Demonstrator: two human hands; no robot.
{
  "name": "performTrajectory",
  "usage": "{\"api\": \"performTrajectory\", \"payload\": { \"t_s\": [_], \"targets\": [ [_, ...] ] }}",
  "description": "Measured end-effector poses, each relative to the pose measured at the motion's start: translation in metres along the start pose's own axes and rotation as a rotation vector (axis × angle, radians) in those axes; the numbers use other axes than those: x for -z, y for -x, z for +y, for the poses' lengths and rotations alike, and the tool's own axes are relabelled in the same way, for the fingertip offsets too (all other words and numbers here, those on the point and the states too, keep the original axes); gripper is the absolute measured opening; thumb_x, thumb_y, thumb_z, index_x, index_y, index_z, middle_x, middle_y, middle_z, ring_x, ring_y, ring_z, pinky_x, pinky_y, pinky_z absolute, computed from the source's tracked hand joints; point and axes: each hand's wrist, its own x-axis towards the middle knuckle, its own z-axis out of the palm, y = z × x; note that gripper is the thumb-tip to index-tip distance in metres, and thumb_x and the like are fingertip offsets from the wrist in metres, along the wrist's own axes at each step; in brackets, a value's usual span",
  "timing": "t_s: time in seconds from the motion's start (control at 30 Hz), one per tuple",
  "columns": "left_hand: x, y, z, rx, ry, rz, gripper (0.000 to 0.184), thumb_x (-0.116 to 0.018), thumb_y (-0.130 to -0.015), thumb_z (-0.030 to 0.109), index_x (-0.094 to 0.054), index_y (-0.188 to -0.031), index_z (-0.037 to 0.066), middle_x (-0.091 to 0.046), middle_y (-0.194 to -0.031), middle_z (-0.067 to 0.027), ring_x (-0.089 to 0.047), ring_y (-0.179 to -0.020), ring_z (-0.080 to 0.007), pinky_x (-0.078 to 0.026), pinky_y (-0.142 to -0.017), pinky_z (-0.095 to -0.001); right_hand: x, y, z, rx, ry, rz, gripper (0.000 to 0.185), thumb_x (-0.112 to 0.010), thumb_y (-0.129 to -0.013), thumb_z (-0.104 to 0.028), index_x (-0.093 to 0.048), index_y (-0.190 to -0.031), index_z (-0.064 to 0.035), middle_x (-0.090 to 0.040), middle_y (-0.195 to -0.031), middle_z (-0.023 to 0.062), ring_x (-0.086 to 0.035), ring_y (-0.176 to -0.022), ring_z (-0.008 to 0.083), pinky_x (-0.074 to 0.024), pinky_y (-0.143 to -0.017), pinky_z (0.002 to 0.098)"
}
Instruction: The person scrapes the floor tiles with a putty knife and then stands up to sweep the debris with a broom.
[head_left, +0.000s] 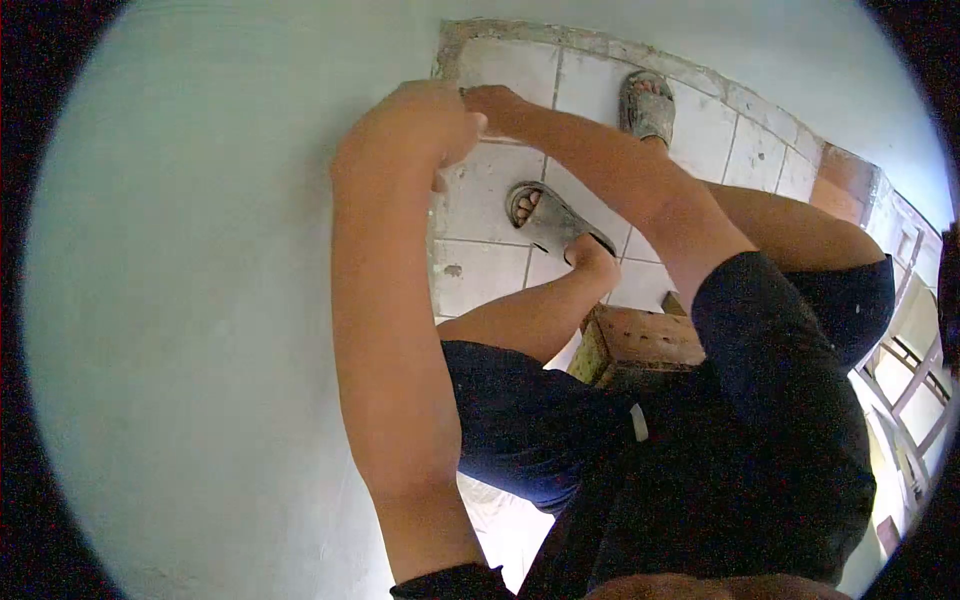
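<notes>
My left hand [410, 125] is bent over at the wrist in front of the pale green wall [200, 300]. Its fingers look curled inward, with a fingertip showing on the right side; whatever they hold, if anything, is hidden. Close beside it, partly behind it, is my right hand [487, 100]. Only its back and wrist show, and its fingers are out of sight. Both hands are near the corner where the wall meets the tiled floor [490, 205]. I cannot tell whether they touch each other or the wall.
My sandalled feet, one in a grey sandal [550, 222] and one in another sandal [650, 105], rest on the white tiles. A worn wooden box [650, 338] is under me. Rough cement edging [640, 50] borders the floor. A wooden frame [915, 375] stands at the right.
</notes>
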Motion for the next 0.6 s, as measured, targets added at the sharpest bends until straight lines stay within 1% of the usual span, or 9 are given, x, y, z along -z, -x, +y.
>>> {"api": "performTrajectory", "payload": {
  "t_s": [0.03, 0.07, 0.13, 0.17, 0.2, 0.3, 0.4, 0.47, 0.6],
  "targets": [
    [-0.005, 0.003, 0.002, -0.017, -0.025, -0.034, 0.031, -0.054, -0.088, 0.019, -0.067, -0.106, -0.003, -0.071, -0.087, -0.0172, -0.071, -0.071, -0.0286, -0.054, -0.073, -0.0457, 0.002, 0.011, -0.005, -0.057, 0.003, -0.116, 0.025, -0.053, -0.085, -0.012, -0.058, -0.107, -0.0018, -0.066, -0.082, 0.0211, -0.068, -0.081, 0.0377, -0.0567, -0.071, 0.0497],
    [-0.008, 0.0, 0.003, -0.026, -0.021, -0.035, 0.031, -0.054, -0.088, 0.019, -0.067, -0.106, -0.003, -0.071, -0.087, -0.0172, -0.071, -0.071, -0.0286, -0.054, -0.073, -0.0457, -0.004, 0.028, 0.001, -0.064, 0.01, -0.119, 0.025, -0.053, -0.085, -0.012, -0.058, -0.107, -0.0018, -0.066, -0.082, 0.0211, -0.068, -0.081, 0.0377, -0.0567, -0.071, 0.0497],
    [-0.005, -0.01, -0.002, -0.029, -0.142, -0.02, 0.031, -0.05, -0.083, 0.01, -0.067, -0.106, -0.002, -0.071, -0.084, -0.0176, -0.071, -0.072, -0.029, -0.054, -0.074, -0.0464, -0.008, 0.059, 0.025, 0.026, 0.146, -0.041, 0.025, -0.053, -0.086, -0.012, -0.058, -0.108, -0.0037, -0.066, -0.085, 0.022, -0.068, -0.083, 0.0381, -0.0562, -0.072, 0.0509],
    [-0.005, 0.005, -0.002, 0.027, 0.041, 0.031, 0.031, -0.049, -0.083, 0.008, -0.067, -0.106, -0.002, -0.072, -0.085, -0.0172, -0.072, -0.075, -0.0298, -0.054, -0.077, -0.0468, 0.007, 0.086, 0.02, -0.003, 0.138, -0.122, 0.024, -0.052, -0.086, -0.013, -0.058, -0.109, -0.0047, -0.066, -0.087, 0.0219, -0.068, -0.084, 0.0375, -0.0562, -0.072, 0.0505],
    [-0.006, 0.011, -0.003, 0.029, 0.042, 0.021, 0.031, -0.049, -0.083, 0.008, -0.067, -0.106, -0.002, -0.072, -0.085, -0.0172, -0.072, -0.075, -0.0298, -0.054, -0.077, -0.0468, 0.023, 0.109, 0.019, -0.036, 0.13, -0.201, 0.024, -0.052, -0.086, -0.013, -0.057, -0.109, -0.0058, -0.066, -0.09, 0.0218, -0.068, -0.085, 0.0368, -0.0563, -0.072, 0.0501],
    [-0.005, 0.015, -0.006, 0.049, 0.005, -0.018, 0.031, -0.049, -0.083, 0.007, -0.067, -0.106, -0.002, -0.072, -0.088, -0.0172, -0.072, -0.076, -0.0295, -0.054, -0.078, -0.0466, 0.012, 0.138, 0.04, 0.04, 0.19, -0.154, 0.023, -0.052, -0.087, -0.013, -0.057, -0.108, -0.0063, -0.065, -0.093, 0.022, -0.068, -0.085, 0.0367, -0.0564, -0.071, 0.0492],
    [-0.009, 0.01, -0.007, 0.049, 0.042, -0.024, 0.032, -0.049, -0.084, 0.007, -0.066, -0.108, -0.002, -0.072, -0.09, -0.0169, -0.072, -0.076, -0.0292, -0.054, -0.077, -0.0465, 0.008, 0.104, 0.027, -0.029, 0.139, -0.211, 0.021, -0.053, -0.086, -0.014, -0.057, -0.105, -0.006, -0.065, -0.094, 0.021, -0.067, -0.086, 0.0366, -0.0562, -0.073, 0.0484],
    [-0.009, 0.001, -0.006, 0.034, -0.007, -0.052, 0.031, -0.049, -0.085, 0.009, -0.066, -0.108, -0.002, -0.072, -0.091, -0.017, -0.072, -0.075, -0.0287, -0.055, -0.074, -0.0465, 0.001, 0.069, 0.013, 0.041, 0.117, -0.025, 0.018, -0.053, -0.085, -0.014, -0.057, -0.101, -0.0054, -0.066, -0.091, 0.0196, -0.067, -0.084, 0.0369, -0.0564, -0.071, 0.0483],
    [-0.004, 0.011, 0.006, -0.024, -0.041, -0.028, 0.03, -0.05, -0.086, 0.011, -0.067, -0.107, -0.002, -0.072, -0.092, -0.0171, -0.072, -0.074, -0.0288, -0.055, -0.073, -0.0458, -0.008, 0.025, -0.007, 0.0, 0.147, -0.078, 0.016, -0.051, -0.087, -0.013, -0.058, -0.099, -0.0056, -0.067, -0.092, 0.0177, -0.068, -0.084, 0.0362, -0.0568, -0.071, 0.0474]
  ]
}}
